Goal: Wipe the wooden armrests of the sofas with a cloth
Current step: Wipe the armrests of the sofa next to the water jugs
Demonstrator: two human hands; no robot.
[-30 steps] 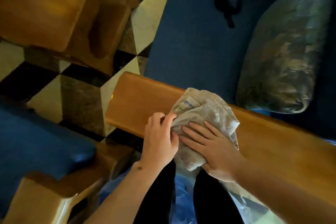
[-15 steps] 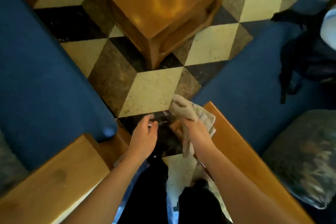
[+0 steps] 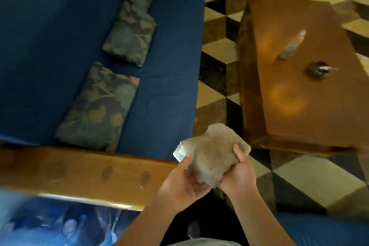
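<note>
A crumpled grey-beige cloth (image 3: 211, 152) is held in the air between both hands, just off the right end of a wooden armrest (image 3: 79, 173). My left hand (image 3: 183, 183) cups it from below on the left, thumb on its edge. My right hand (image 3: 239, 175) grips its right side with the thumb over the top. The armrest runs across the lower left and shows a few dark wet spots. Behind it lies the blue sofa (image 3: 163, 78).
Three patterned cushions (image 3: 99, 108) lean along the sofa back. A wooden coffee table (image 3: 299, 90) stands at the right with a plastic bottle (image 3: 291, 46) and a dark ashtray (image 3: 317, 69) on it. Checkered floor tiles (image 3: 215, 66) run between sofa and table.
The view has swung from the right-hand sofa's armrest to another sofa's armrest. The cloth has come off the wood and both hands now hold it in the air.
</note>
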